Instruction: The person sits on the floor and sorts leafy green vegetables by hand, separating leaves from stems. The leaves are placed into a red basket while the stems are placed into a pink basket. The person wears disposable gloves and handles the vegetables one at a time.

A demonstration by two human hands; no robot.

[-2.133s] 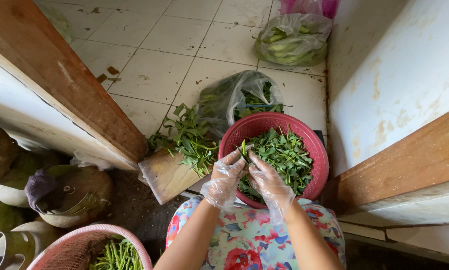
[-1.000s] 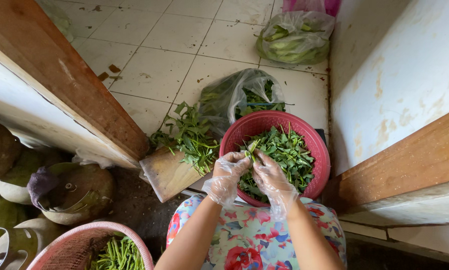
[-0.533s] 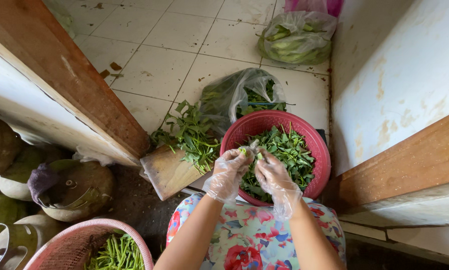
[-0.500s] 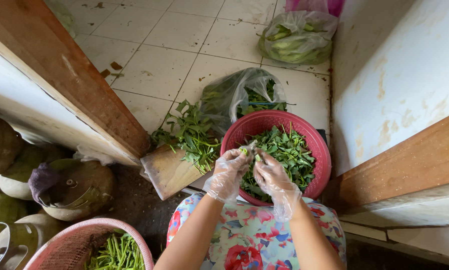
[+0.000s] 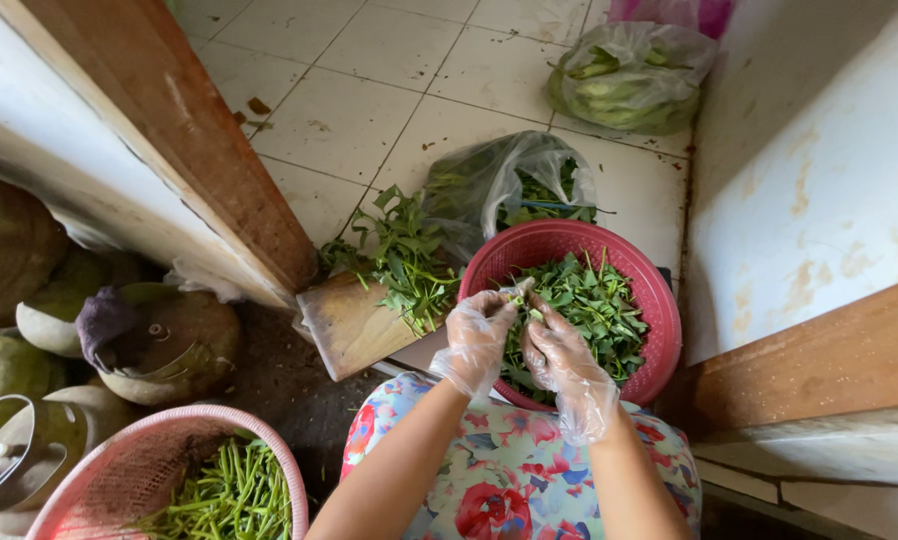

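Both my hands wear thin clear plastic gloves and meet over a red plastic basket filled with green leaves. My left hand and my right hand pinch a small green stem between their fingertips, just above the basket's near left rim. A bunch of leafy greens lies on a wooden board left of the basket.
A pink basket with green stems sits at the lower left. Two clear bags of greens lie on the tiled floor. Round gourds rest at left beside a wooden door frame. A white wall stands at right.
My hands have risen slightly toward the basket's left rim and closed together on a small stem. The view has shifted only a little.
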